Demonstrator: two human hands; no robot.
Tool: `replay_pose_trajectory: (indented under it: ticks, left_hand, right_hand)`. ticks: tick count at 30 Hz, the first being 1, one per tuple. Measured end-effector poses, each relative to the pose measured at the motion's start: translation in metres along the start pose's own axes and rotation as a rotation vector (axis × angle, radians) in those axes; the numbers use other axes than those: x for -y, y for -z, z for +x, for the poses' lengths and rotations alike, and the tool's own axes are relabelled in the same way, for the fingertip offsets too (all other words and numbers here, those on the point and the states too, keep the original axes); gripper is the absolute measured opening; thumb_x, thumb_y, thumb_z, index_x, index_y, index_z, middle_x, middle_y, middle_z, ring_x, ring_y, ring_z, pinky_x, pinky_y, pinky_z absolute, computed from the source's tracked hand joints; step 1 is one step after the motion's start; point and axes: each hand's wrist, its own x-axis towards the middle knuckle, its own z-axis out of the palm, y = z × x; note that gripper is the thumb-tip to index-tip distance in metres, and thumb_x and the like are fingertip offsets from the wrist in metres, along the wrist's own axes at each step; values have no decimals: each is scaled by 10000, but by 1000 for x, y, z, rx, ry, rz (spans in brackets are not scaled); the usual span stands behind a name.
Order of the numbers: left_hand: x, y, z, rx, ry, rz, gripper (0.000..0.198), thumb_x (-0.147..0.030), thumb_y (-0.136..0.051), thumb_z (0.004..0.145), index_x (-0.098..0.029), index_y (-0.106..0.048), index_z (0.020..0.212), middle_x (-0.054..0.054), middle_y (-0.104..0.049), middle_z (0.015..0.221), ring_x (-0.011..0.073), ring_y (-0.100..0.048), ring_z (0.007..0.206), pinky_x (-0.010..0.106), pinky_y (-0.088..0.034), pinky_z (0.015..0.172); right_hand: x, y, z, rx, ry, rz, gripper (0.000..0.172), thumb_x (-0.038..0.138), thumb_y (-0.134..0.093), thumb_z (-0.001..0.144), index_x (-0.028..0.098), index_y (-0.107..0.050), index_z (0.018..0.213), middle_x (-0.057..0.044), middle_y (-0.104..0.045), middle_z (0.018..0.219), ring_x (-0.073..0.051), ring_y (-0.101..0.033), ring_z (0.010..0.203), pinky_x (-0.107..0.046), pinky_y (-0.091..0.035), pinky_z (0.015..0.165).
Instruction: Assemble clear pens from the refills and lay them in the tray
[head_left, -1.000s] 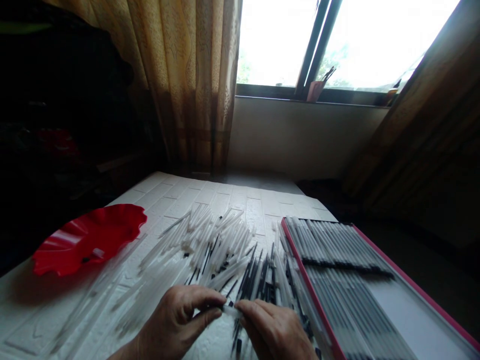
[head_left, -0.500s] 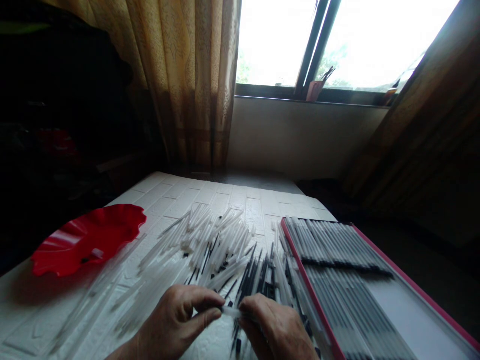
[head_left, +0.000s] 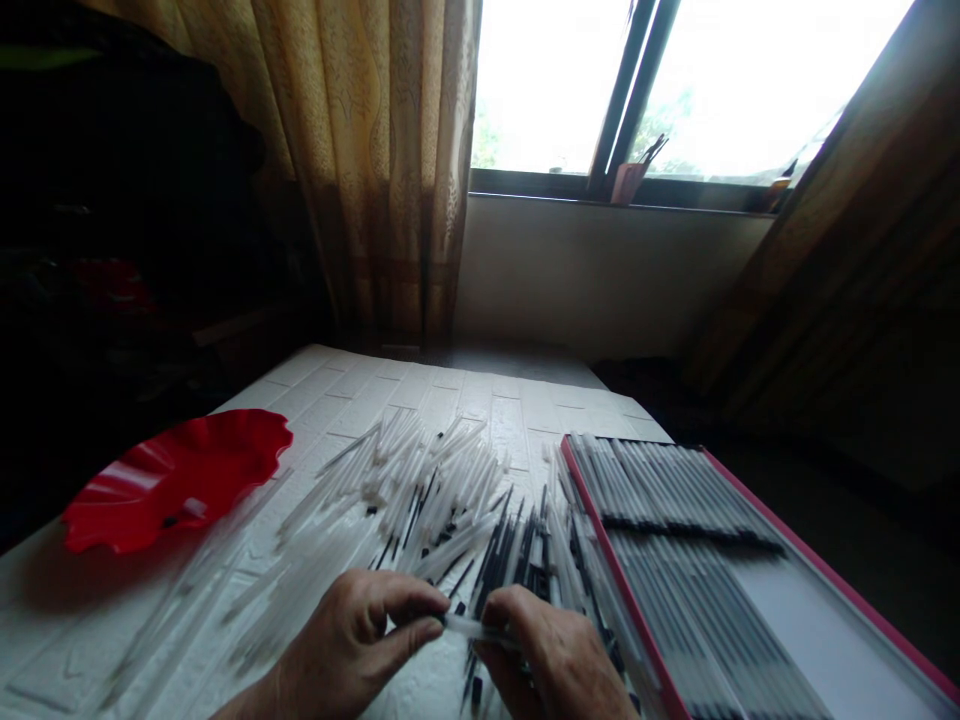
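Note:
Low in the middle of the view, my left hand (head_left: 365,640) pinches the dark end of a slim, translucent plastic tube (head_left: 466,627) between thumb and forefinger. My right hand (head_left: 556,655) is closed around the tube's other end, which its fingers partly hide. Just beyond my hands lies a loose heap of clear plastic tubes (head_left: 409,470). Thin black pointed sticks (head_left: 504,550) are bunched right behind my right hand. Small black caps (head_left: 477,690) are scattered among them.
At the right stands a pink-edged box (head_left: 581,482) with rows of dark-filled tubes (head_left: 667,485). A red wavy-rimmed bowl (head_left: 172,470) sits on the left of the white brick-patterned table (head_left: 330,385), holding a small item. Behind are curtains (head_left: 375,150) and a window.
The fingers of my right hand have shifted slightly along the tube, so more of it shows between my hands. My left hand has stayed in place.

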Motion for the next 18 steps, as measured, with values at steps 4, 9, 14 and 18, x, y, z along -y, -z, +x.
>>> replay_pose_trajectory:
  ticks: [4,9,14,18]
  left_hand:
    - [0,0,0,-3,0,-6,127,-202,-703,759,-222,-788,851,18,-805,763,169,-747,678,178,-551,647]
    - [0,0,-2,-5,8,9,129,-201,-713,748,-225,-790,849,19,-808,776,175,-751,704,183,-556,674]
    - [2,0,0,10,27,-16,137,-198,-688,758,-214,-788,849,18,-806,770,168,-749,692,181,-556,656]
    - [2,1,1,-6,16,-23,137,-195,-694,748,-210,-791,844,16,-807,778,165,-751,712,170,-550,668]
  right_hand:
    - [0,-1,1,-35,24,-14,181,302,-366,989,211,-497,904,11,-613,676,-118,-587,512,-218,-365,490]
    - [-1,-1,3,-6,42,-84,311,293,-281,1021,210,-562,917,-3,-626,665,-126,-611,527,-218,-372,495]
    - [-1,0,3,-20,33,3,243,341,-372,992,187,-485,1142,-34,-684,791,-146,-662,615,-212,-428,537]
    - [-1,-1,0,8,-20,19,82,242,-402,956,209,-477,952,5,-632,705,-124,-607,534,-212,-386,497]
